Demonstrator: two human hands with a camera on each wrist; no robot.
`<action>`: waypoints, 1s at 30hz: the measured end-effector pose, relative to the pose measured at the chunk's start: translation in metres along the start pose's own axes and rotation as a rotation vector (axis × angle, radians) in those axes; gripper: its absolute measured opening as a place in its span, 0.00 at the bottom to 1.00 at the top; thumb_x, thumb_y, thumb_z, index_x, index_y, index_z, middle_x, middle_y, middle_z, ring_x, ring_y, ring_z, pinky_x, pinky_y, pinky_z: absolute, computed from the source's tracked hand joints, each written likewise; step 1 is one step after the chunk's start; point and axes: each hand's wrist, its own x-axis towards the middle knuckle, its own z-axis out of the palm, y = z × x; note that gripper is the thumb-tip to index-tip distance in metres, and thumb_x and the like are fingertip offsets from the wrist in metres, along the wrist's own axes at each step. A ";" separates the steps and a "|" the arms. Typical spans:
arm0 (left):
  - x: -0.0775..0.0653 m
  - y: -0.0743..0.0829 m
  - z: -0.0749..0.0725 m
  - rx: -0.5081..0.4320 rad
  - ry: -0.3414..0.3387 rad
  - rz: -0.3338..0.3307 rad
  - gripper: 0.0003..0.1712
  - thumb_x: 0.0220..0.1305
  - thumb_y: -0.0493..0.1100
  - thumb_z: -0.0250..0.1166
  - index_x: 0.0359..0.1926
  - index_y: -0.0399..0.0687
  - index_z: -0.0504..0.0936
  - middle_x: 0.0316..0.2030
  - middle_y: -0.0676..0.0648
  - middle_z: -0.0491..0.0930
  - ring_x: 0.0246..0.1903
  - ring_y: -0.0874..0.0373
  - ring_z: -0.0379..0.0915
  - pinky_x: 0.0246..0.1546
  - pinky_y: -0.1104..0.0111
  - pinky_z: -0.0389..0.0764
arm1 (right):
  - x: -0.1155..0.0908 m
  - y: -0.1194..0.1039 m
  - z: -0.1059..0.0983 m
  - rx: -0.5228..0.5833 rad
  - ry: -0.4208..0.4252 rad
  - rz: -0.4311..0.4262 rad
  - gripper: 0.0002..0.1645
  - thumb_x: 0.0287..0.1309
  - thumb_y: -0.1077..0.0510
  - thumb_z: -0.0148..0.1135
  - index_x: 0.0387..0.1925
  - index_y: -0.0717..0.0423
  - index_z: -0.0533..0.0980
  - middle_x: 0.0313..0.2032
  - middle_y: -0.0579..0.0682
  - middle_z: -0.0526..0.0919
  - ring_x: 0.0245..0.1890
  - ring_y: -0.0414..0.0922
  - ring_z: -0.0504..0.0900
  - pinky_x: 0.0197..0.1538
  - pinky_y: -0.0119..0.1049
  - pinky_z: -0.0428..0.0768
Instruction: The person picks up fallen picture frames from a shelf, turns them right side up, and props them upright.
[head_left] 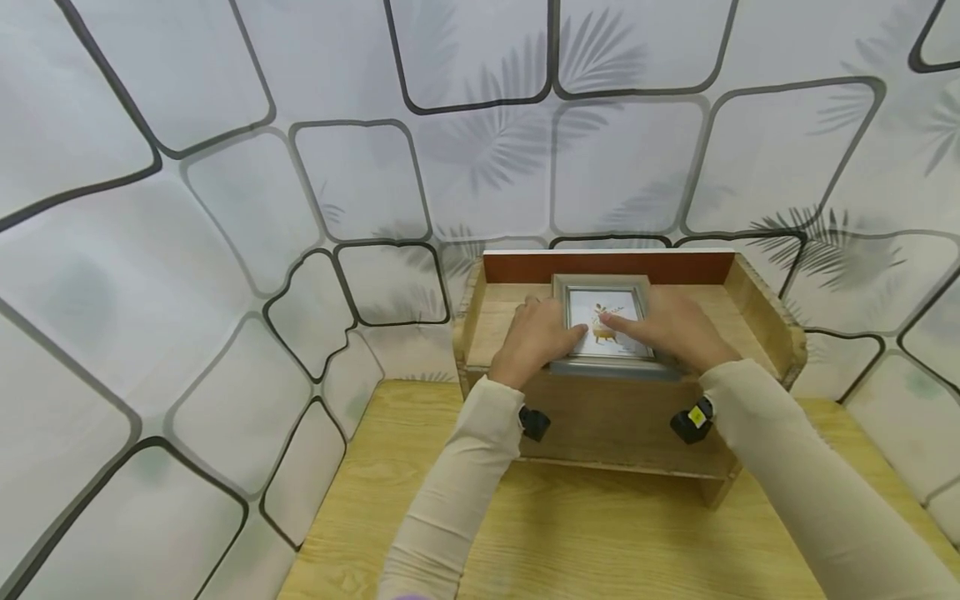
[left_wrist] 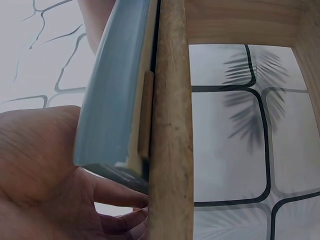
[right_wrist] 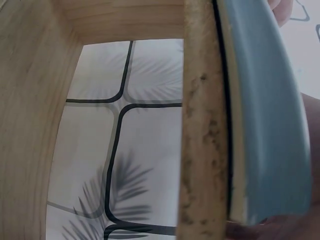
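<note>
A silver-grey picture frame [head_left: 592, 302] with a small drawing of a plant in a yellow pot lies face up at the top of a wooden shelf [head_left: 611, 417]. My left hand [head_left: 534, 336] grips its left side, the thumb over the picture's edge. On the opposite side my right hand [head_left: 678, 325] holds it, thumb reaching across the picture. In the left wrist view, the frame's blue-grey edge [left_wrist: 112, 95] is close against the shelf board's edge [left_wrist: 172, 120], fingers curling beneath. The right wrist view shows the frame's other end [right_wrist: 272, 115] along the board; most right-hand fingers are hidden.
Raised side panels [head_left: 768, 308] and a reddish-brown back strip [head_left: 517, 268] border the shelf top. The shelf stands on a light wood-grain table [head_left: 405, 433], near a wall [head_left: 480, 183] covered in patterned sheeting. Open space below the top board shows in both wrist views.
</note>
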 end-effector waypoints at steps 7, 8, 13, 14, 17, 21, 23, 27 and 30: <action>0.001 -0.002 0.001 -0.009 0.006 0.000 0.25 0.72 0.60 0.61 0.32 0.42 0.83 0.37 0.44 0.77 0.38 0.52 0.71 0.40 0.62 0.73 | 0.000 0.006 0.005 0.013 0.030 -0.016 0.44 0.62 0.33 0.64 0.50 0.74 0.71 0.36 0.63 0.77 0.32 0.55 0.73 0.37 0.54 0.76; 0.002 -0.002 0.001 -0.011 0.007 0.001 0.26 0.72 0.60 0.60 0.31 0.43 0.83 0.36 0.44 0.77 0.37 0.52 0.71 0.39 0.62 0.73 | 0.000 0.007 0.005 0.015 0.032 -0.018 0.44 0.62 0.34 0.64 0.49 0.74 0.71 0.36 0.62 0.77 0.32 0.54 0.72 0.37 0.54 0.76; 0.005 -0.003 0.002 -0.007 0.017 0.001 0.26 0.73 0.58 0.59 0.24 0.45 0.80 0.33 0.44 0.78 0.35 0.52 0.72 0.38 0.61 0.75 | 0.002 0.008 0.005 0.021 0.037 -0.004 0.37 0.61 0.35 0.65 0.38 0.69 0.72 0.29 0.56 0.71 0.29 0.52 0.70 0.33 0.48 0.73; 0.005 -0.003 0.002 -0.009 0.018 0.000 0.26 0.73 0.58 0.60 0.23 0.45 0.80 0.33 0.44 0.78 0.35 0.52 0.72 0.38 0.61 0.75 | 0.002 0.008 0.006 0.021 0.037 -0.002 0.36 0.61 0.35 0.65 0.36 0.68 0.72 0.28 0.55 0.69 0.29 0.52 0.69 0.32 0.47 0.73; 0.005 -0.004 0.002 -0.003 0.022 0.001 0.25 0.73 0.56 0.61 0.22 0.46 0.80 0.35 0.43 0.78 0.36 0.52 0.72 0.39 0.60 0.76 | 0.002 0.009 0.006 0.019 0.041 0.003 0.35 0.61 0.35 0.65 0.34 0.66 0.71 0.27 0.54 0.68 0.28 0.51 0.68 0.30 0.45 0.71; 0.005 -0.004 0.002 -0.012 0.019 0.000 0.25 0.72 0.55 0.62 0.22 0.45 0.80 0.39 0.41 0.78 0.37 0.51 0.73 0.40 0.60 0.76 | 0.003 0.009 0.007 0.015 0.053 0.004 0.35 0.61 0.35 0.65 0.35 0.67 0.71 0.27 0.54 0.68 0.28 0.51 0.68 0.30 0.45 0.71; 0.005 -0.004 0.002 -0.018 0.019 0.002 0.24 0.73 0.55 0.62 0.23 0.44 0.80 0.42 0.40 0.78 0.38 0.50 0.74 0.41 0.59 0.77 | 0.003 0.008 0.007 0.016 0.062 0.006 0.36 0.61 0.36 0.65 0.36 0.68 0.72 0.27 0.55 0.70 0.29 0.52 0.69 0.32 0.47 0.72; 0.007 -0.003 0.002 -0.023 0.025 0.018 0.22 0.73 0.51 0.61 0.24 0.44 0.80 0.43 0.39 0.78 0.42 0.49 0.74 0.44 0.58 0.77 | 0.003 0.007 0.007 0.034 0.068 0.020 0.38 0.61 0.36 0.66 0.38 0.71 0.73 0.28 0.56 0.71 0.30 0.52 0.70 0.33 0.49 0.74; 0.007 -0.002 0.002 -0.024 0.036 0.025 0.21 0.72 0.49 0.61 0.24 0.42 0.80 0.42 0.39 0.79 0.43 0.48 0.73 0.45 0.58 0.76 | 0.002 0.005 0.006 0.046 0.063 0.033 0.39 0.61 0.36 0.66 0.40 0.74 0.73 0.28 0.57 0.71 0.29 0.52 0.70 0.32 0.48 0.74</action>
